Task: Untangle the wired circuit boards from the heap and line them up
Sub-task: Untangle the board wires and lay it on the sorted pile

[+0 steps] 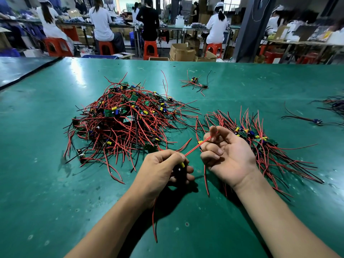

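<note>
A tangled heap (122,123) of small green circuit boards with red and black wires lies on the green table mat, left of centre. To its right, a row of lined-up boards (258,140) lies partly behind my right hand. My left hand (163,168) grips one small board with a yellow part, its wires hanging below my wrist. My right hand (223,151), palm up, pinches a red wire (193,148) stretched between both hands, with a second small board held against its fingers.
The green mat (55,183) covers the table. A few loose boards (195,82) lie at the far centre, one single board (316,121) and another bundle (335,103) at the right edge. Beyond the table, people sit on red stools at benches.
</note>
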Action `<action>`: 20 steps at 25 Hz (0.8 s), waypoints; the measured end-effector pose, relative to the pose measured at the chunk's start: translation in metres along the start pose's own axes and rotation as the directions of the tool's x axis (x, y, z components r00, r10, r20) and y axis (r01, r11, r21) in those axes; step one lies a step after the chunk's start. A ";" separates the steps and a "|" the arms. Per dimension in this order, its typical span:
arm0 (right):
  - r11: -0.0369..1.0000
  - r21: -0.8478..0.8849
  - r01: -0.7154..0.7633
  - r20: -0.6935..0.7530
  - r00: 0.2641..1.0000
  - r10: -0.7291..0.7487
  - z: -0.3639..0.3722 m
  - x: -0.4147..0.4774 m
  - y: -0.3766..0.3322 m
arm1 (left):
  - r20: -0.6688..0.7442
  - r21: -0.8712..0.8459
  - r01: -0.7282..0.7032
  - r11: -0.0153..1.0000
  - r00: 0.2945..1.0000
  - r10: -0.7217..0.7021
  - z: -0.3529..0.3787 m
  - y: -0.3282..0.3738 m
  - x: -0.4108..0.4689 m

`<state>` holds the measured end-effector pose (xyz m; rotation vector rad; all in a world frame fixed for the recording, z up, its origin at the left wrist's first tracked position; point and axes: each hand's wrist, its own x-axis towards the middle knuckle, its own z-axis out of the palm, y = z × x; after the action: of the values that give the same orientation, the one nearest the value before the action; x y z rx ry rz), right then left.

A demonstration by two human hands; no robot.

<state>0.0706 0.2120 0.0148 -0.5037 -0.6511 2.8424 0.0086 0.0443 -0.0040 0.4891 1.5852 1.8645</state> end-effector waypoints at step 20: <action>0.280 -0.905 0.322 0.188 0.890 -0.416 -0.003 0.000 0.044 | 0.186 -0.272 0.147 0.951 0.978 -0.098 -0.009 0.002 0.009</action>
<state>0.0672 0.1737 -0.0080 -0.4897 -2.0589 1.7097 -0.0044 0.0438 -0.0052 0.3992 1.1836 1.8623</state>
